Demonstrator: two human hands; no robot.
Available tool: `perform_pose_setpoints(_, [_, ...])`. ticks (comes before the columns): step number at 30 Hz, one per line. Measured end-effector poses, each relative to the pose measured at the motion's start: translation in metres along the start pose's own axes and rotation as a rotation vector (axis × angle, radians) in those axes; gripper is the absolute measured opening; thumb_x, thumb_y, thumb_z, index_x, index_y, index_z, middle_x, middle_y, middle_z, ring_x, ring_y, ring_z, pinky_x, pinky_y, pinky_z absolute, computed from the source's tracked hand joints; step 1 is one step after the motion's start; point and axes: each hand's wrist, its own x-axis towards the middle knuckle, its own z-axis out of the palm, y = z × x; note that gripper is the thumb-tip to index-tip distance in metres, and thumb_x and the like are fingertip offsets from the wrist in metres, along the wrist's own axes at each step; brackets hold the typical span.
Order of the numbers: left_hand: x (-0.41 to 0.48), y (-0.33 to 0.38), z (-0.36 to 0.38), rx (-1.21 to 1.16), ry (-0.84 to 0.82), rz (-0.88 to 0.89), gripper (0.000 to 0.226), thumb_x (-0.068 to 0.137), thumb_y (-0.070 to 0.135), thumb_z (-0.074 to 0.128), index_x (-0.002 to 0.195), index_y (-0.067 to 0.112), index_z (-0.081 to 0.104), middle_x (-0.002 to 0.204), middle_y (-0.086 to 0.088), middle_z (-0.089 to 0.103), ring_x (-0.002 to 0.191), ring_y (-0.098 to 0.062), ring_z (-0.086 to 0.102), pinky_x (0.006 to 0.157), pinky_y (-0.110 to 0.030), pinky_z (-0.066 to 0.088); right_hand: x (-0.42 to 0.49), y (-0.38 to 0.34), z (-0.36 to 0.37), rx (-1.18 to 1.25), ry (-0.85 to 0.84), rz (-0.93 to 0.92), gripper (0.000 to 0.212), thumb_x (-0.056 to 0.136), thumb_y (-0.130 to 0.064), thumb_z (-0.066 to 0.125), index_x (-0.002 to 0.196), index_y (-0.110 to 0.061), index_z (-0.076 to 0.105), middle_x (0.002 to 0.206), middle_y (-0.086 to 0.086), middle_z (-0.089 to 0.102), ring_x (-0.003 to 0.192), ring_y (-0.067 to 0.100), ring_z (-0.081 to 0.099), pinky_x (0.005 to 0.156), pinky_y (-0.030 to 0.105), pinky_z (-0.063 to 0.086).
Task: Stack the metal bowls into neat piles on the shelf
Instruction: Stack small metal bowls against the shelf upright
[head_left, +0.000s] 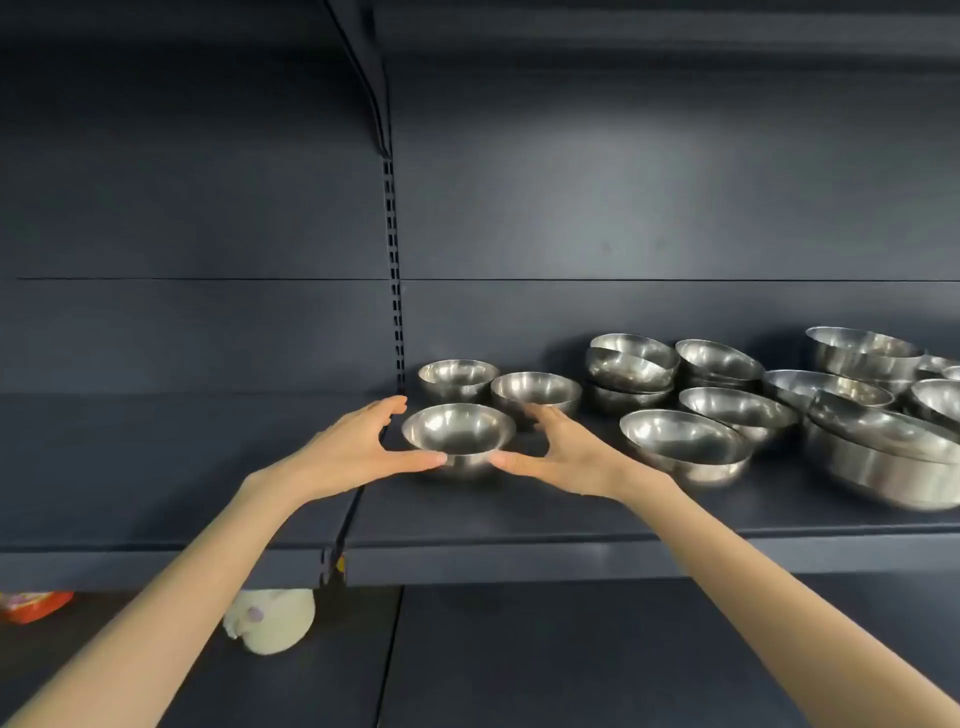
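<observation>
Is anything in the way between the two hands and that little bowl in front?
Nothing visible. The left hand and right hand flank the front bowl, thumbs touching its side; two small bowls sit behind.

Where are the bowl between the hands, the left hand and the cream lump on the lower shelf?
bowl between the hands (458, 431): head view, inner wall of the bowl.
left hand (353, 449): head view, back of the hand.
cream lump (272, 621): head view, middle of its front.
</observation>
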Motion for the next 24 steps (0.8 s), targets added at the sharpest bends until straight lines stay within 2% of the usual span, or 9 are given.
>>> perform_pose_setpoints(2, [0.008, -0.002, 0.003, -0.042, -0.023, -0.014, 0.139, 0.033, 0.098, 0.054, 0.149, 0.027, 0.026, 0.15, 0.016, 0.033, 0.136, -0.005, 0.034, 0.113, -0.034, 0.03, 0.009, 0.004, 0.001, 0.02, -0.031, 0.036, 0.088, 0.079, -0.054, 0.07, 0.148, -0.015, 0.032, 0.135, -0.015, 0.036, 0.129, 0.003, 0.034, 0.108, 0.021, 0.029])
perform_pose_setpoints(5, [0.016, -0.015, 0.013, -0.144, -0.033, -0.013, 0.109, 0.036, 0.09, 0.063, 0.131, 0.04, 0.04, 0.13, 0.029, 0.045, 0.129, 0.001, 0.04, 0.102, -0.021, 0.032, 0.015, 0.008, 0.004, 0.015, -0.037, 0.039, 0.101, 0.064, -0.072, 0.069, 0.141, -0.015, 0.04, 0.137, -0.009, 0.047, 0.127, 0.005, 0.044, 0.11, 0.027, 0.036])
perform_pose_setpoints(7, [0.019, -0.018, 0.015, -0.218, -0.02, -0.009, 0.104, 0.032, 0.092, 0.063, 0.121, 0.042, 0.044, 0.121, 0.032, 0.05, 0.119, 0.01, 0.044, 0.096, -0.017, 0.034, 0.018, 0.009, 0.007, 0.06, -0.042, 0.065, 0.106, 0.059, -0.076, 0.069, 0.141, -0.015, 0.041, 0.133, -0.009, 0.054, 0.124, 0.005, 0.049, 0.107, 0.029, 0.04])
perform_pose_setpoints(11, [0.026, -0.024, 0.016, -0.284, -0.02, 0.003, 0.106, 0.033, 0.089, 0.069, 0.123, 0.037, 0.049, 0.119, 0.025, 0.059, 0.117, 0.009, 0.05, 0.104, -0.024, 0.04, 0.021, 0.01, 0.014, 0.155, -0.035, 0.072, 0.078, 0.073, -0.05, 0.077, 0.135, -0.017, 0.044, 0.12, -0.016, 0.06, 0.115, -0.001, 0.056, 0.102, 0.025, 0.046])
perform_pose_setpoints(15, [0.027, -0.024, 0.016, -0.395, -0.049, 0.016, 0.096, 0.03, 0.082, 0.076, 0.113, 0.04, 0.051, 0.109, 0.026, 0.064, 0.108, 0.007, 0.058, 0.1, -0.026, 0.045, 0.02, 0.009, 0.019, 0.241, 0.007, 0.101, 0.081, 0.07, -0.048, 0.079, 0.136, -0.018, 0.042, 0.119, -0.016, 0.062, 0.114, -0.003, 0.057, 0.103, 0.026, 0.046])
perform_pose_setpoints(18, [0.027, -0.021, 0.015, -0.438, -0.049, 0.022, 0.084, 0.04, 0.059, 0.089, 0.112, 0.037, 0.052, 0.107, 0.021, 0.066, 0.1, 0.005, 0.062, 0.096, -0.024, 0.049, 0.018, 0.005, 0.022, 0.268, 0.032, 0.084, 0.087, 0.065, -0.049, 0.078, 0.137, -0.018, 0.041, 0.121, -0.016, 0.06, 0.114, -0.002, 0.057, 0.102, 0.024, 0.046])
perform_pose_setpoints(20, [0.026, -0.02, 0.013, -0.459, -0.042, 0.047, 0.078, 0.047, 0.047, 0.091, 0.113, 0.036, 0.052, 0.106, 0.022, 0.066, 0.101, 0.005, 0.062, 0.092, -0.021, 0.051, 0.018, 0.003, 0.022, 0.287, 0.052, 0.071, 0.08, 0.069, -0.039, 0.081, 0.136, -0.018, 0.042, 0.123, -0.015, 0.06, 0.114, -0.001, 0.058, 0.101, 0.024, 0.046])
perform_pose_setpoints(24, [0.028, -0.017, 0.002, -0.502, 0.02, 0.107, 0.071, 0.053, 0.039, 0.082, 0.117, 0.034, 0.052, 0.11, 0.021, 0.065, 0.104, 0.004, 0.061, 0.085, -0.016, 0.05, 0.022, -0.006, 0.02, 0.33, 0.079, 0.039, 0.076, 0.073, -0.023, 0.083, 0.135, -0.021, 0.039, 0.125, -0.011, 0.059, 0.111, 0.0, 0.06, 0.093, 0.017, 0.049])
